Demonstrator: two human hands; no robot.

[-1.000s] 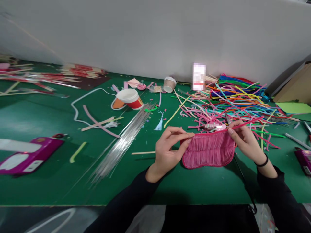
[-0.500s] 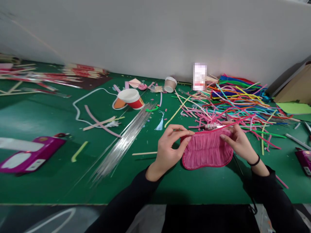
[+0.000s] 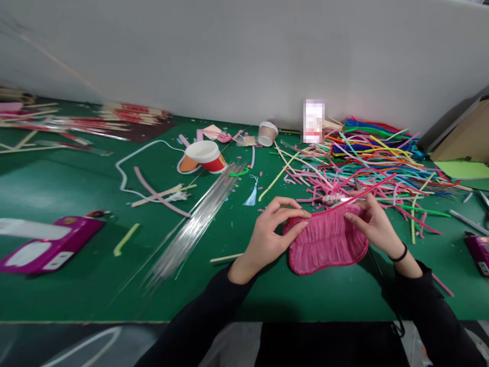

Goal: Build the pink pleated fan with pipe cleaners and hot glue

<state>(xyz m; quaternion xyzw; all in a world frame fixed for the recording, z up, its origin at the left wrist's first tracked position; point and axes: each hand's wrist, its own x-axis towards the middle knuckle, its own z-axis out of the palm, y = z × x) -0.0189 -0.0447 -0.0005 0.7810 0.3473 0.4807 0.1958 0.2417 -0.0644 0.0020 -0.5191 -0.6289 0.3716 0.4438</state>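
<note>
A pink ribbed piece, wide with rounded corners and a darker raised rim, is held tilted just above the table's front part. Along its upper edge runs a red-pink pipe cleaner, whose free end sticks out to the upper right. My left hand pinches the piece's upper left corner together with the pipe cleaner, thumb on the near face. At the upper right, my right hand grips the edge, its thumb in front and its fingers partly hidden behind.
Loose coloured pipe cleaners lie heaped behind my hands. Left of them are a bundle of thin metal wires, a red-and-white paper cup and a purple device. A phone-like bright screen leans on the wall.
The pink piece has tipped, its lower edge dropping a little toward me. My left hand has shifted slightly right and down along the rim, and the pipe cleaner's free end slants up more.
</note>
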